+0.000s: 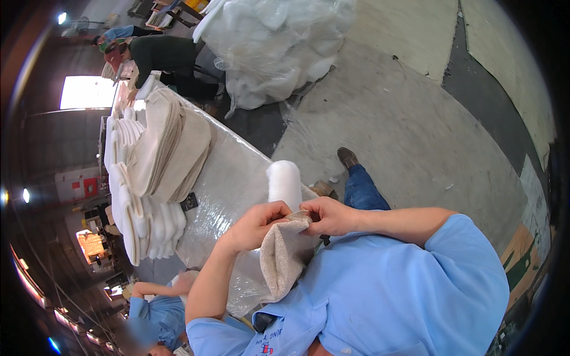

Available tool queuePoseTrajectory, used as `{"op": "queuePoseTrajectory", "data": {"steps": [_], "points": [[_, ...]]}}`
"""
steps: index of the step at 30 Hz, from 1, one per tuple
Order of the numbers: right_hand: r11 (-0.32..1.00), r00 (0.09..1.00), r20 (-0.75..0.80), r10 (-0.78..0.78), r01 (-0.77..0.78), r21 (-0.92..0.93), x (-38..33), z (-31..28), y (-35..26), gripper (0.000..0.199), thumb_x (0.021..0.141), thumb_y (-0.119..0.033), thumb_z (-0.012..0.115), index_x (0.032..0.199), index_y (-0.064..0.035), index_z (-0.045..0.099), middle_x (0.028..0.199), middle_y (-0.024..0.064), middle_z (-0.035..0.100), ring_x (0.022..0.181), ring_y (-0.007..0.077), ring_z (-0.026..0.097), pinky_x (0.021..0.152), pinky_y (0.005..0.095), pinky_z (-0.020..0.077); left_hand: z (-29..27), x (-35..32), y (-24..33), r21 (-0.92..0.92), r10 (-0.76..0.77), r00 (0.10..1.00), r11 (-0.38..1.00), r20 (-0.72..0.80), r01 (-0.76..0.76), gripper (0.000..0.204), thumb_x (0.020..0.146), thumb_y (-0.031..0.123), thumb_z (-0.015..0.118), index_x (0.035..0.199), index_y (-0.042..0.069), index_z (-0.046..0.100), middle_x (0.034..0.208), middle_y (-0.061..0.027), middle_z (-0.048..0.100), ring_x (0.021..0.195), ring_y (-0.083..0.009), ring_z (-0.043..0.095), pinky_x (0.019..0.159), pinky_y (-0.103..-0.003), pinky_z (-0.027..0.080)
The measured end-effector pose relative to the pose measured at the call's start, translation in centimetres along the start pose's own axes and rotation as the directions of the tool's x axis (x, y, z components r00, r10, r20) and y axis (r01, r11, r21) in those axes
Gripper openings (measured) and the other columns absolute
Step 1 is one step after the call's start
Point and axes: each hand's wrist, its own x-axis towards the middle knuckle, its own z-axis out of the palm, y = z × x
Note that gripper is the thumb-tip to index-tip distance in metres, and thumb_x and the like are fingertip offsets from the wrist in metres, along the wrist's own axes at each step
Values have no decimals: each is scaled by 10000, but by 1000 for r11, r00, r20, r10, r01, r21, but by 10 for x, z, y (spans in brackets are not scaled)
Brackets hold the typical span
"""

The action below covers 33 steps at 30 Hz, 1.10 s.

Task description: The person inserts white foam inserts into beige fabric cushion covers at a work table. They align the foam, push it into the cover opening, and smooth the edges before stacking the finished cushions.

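Over the near end of the table (228,163), its top under glossy clear plastic, here are two bare hands at close quarters: the left hand (259,227) and the right hand (328,215), both pinching the upper edge of a beige, coarse-woven fabric piece (280,258). Each grip is closed, thumb and fingers clamped on that cloth, and the rest of it hangs folded between the forearms, close to the chest. Just beyond the knuckles, up comes a plump white roll of soft padding (284,183); its lower end is hidden behind the hands, so whether it meets the cloth I cannot tell. How far along? My call is midway on this piece: the edge is gathered in the fingers, the handling not finished, nothing set down. And plenty looks left over, for farther up the table lies a thick stack of flat beige fabric pieces (178,145), beside folded white padding layers (142,222) piled along the far edge. Past the table's right side, a big clear plastic bag of white filling (276,56) bulges on the floor, while a co-worker in a dark green top (168,59) bends over the far end.
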Motion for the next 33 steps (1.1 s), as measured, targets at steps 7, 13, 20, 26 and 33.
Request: {"op": "queuePoseTrajectory", "data": {"steps": [7,13,20,26,33], "points": [[917,960,-253,-122,11,-399,-4,15,-7,263,885,-120,762,864,-53,509,715,102,584,657,212,573,619,401,455,-5,24,6,38,-355,927,935,119,354,312,1046,341,734,967,40,715,838,36,666,804,-51,605,702,-249,480],[915,920,-355,-166,10,-403,-7,13,-15,281,852,-107,787,1003,-69,553,796,148,638,688,294,631,668,420,510,3,27,36,559,-361,920,799,152,221,388,1012,431,743,966,46,752,797,-71,710,740,-176,650,687,-352,510],[966,952,-305,33,-109,-234,-4,5,-9,273,887,-155,853,1077,-32,699,876,15,665,817,106,604,725,325,494,9,18,28,791,99,995,609,-1,-60,286,1004,354,705,984,69,716,894,-151,728,848,-381,700,729,-438,541],[996,983,-168,74,-81,-35,-6,-3,3,236,974,-231,818,1123,-54,775,952,24,741,896,107,627,823,320,516,8,16,20,840,318,947,524,-39,-141,266,1002,303,705,928,54,647,878,-131,675,787,-376,683,670,-455,524],[968,959,-279,-56,-16,-251,-9,3,-1,176,989,-202,780,1070,-49,746,919,61,730,895,174,660,795,350,529,-5,23,30,581,-271,962,785,14,213,309,1047,363,684,1056,55,715,926,-142,730,769,-339,678,663,-427,521]]}}
